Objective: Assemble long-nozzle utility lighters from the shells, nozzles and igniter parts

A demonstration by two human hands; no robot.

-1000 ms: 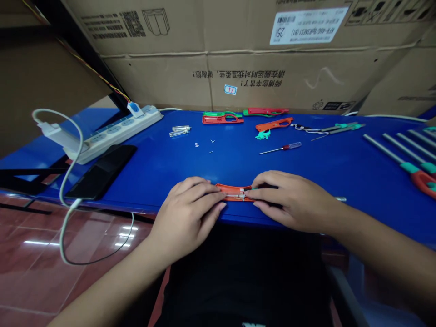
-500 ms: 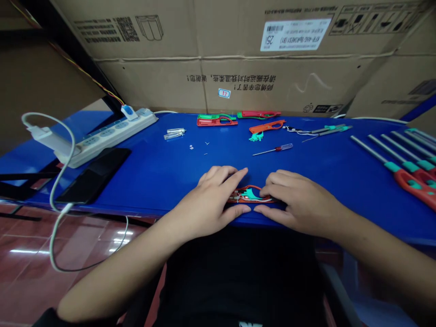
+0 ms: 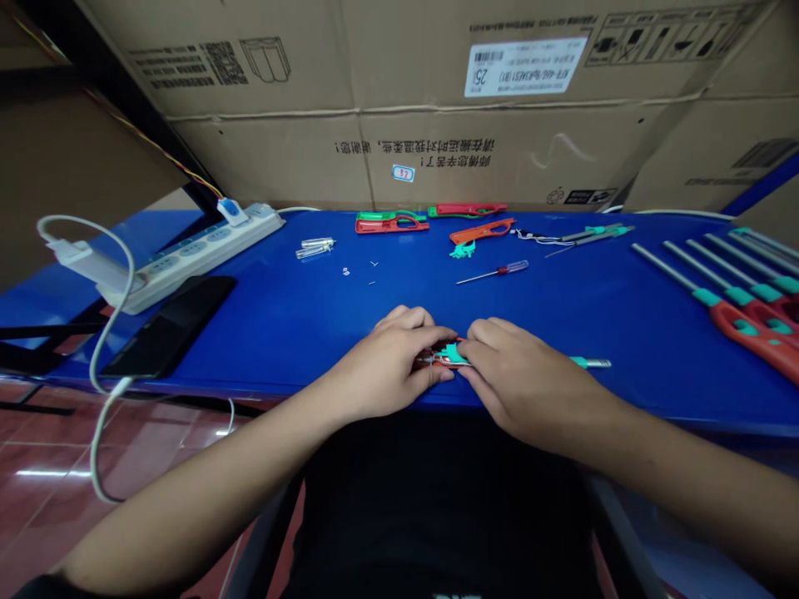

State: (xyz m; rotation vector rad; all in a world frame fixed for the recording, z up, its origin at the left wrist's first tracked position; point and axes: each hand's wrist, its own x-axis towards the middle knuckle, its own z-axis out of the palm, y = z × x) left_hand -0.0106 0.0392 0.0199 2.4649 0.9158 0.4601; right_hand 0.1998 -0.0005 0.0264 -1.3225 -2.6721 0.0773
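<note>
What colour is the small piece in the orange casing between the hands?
The small piece is teal green, best seen in the head view.

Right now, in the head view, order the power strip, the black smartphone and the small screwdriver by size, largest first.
1. Power strip and black smartphone: too alike to rank, with the phone nearer the camera.
2. Small screwdriver.
</note>
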